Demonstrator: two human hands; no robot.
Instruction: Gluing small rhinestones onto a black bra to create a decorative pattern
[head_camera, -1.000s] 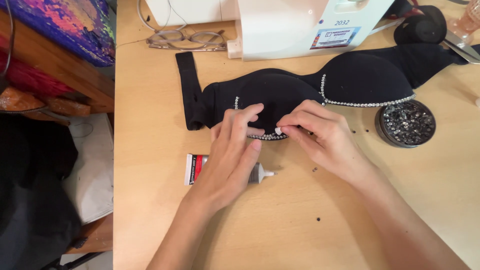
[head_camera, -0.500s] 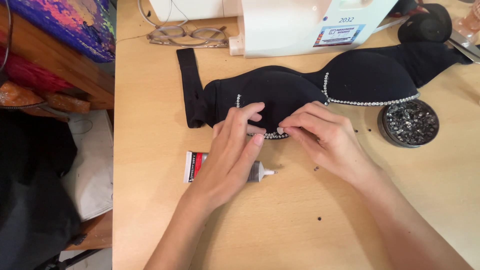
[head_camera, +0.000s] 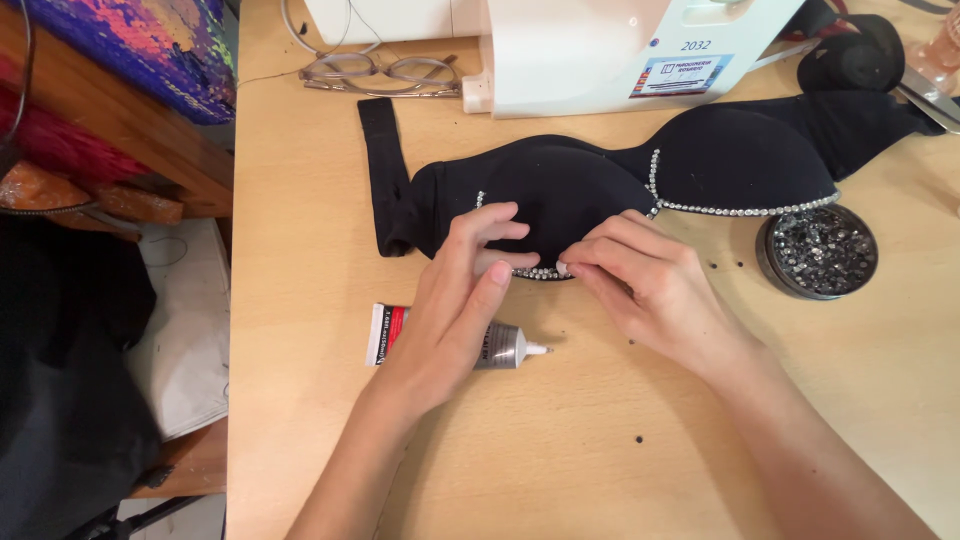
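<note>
Garment: black padded fabric bra top (head_camera: 560, 190) lies flat across the far half of the pale wooden counter (head_camera: 560, 450), its strap end toward the left edge and its other cup toward the right edge.
Trim: row of small silver rhinestones (head_camera: 540, 272) runs along the lower rim of the near cup; the far cup's rim already carries a full row.
Left hand: left hand (head_camera: 455, 300) lies flat with fingers together, pressing the cup's lower edge down onto the counter just beside the stones.
Right hand: right hand (head_camera: 655, 285) has its thumb and fingertips pinched together on the end of the stone row, touching the cup's rim.
Glue: small grey squeeze tube with a red-and-white end (head_camera: 505, 345) lies on the counter under the left palm, nozzle pointing right.
Supply: round dark tin of loose stones (head_camera: 817, 252) sits near the right edge, below the far cup.
Nearby: white sewing machine (head_camera: 600, 45) and clear-framed glasses (head_camera: 385, 75) stand along the far edge.
Doing it well: probably best to keep the rim held flat and taut, seat each stone tight against its neighbour and press straight down.
Risk: sliding fingers could likely smear glue onto the black fabric or nudge the row crooked.
</note>
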